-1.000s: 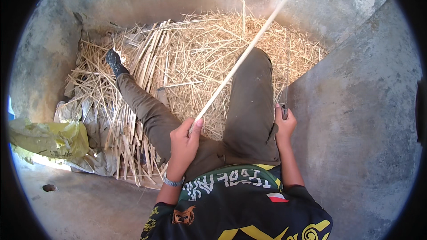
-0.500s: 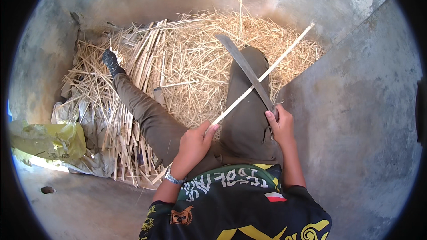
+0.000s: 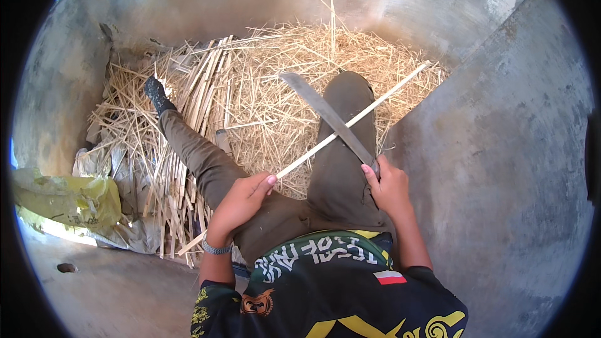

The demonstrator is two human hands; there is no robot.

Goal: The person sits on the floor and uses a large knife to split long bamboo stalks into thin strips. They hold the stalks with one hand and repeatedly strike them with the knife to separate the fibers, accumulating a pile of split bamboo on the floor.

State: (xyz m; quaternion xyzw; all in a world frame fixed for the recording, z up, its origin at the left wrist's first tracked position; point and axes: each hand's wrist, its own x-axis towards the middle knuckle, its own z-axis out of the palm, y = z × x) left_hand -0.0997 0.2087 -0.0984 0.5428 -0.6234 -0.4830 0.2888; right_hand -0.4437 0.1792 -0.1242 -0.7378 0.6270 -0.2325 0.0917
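Observation:
A long pale strip, bamboo-like (image 3: 395, 89), slants up to the right over my raised right thigh. My left hand (image 3: 241, 200) is closed around its lower part, thumb on top. My right hand (image 3: 387, 184) grips a machete (image 3: 313, 101) by its handle, which the fingers mostly hide. The broad grey blade points up and to the left. Blade and strip cross above the thigh, and they appear to touch there. My left leg (image 3: 203, 153) stretches out to the left, with a dark sock on the foot.
Thin shavings (image 3: 269, 94) are heaped ahead of me. Many long split strips (image 3: 203, 81) lie in a pile at the left. A yellow-green plastic bag (image 3: 69, 200) sits by the left edge. Grey concrete walls (image 3: 488, 131) rise at the back and right.
My left hand has moved left and back, drawing the strip down with it. The machete has shifted left and slightly down, its blade now crossing the strip lower.

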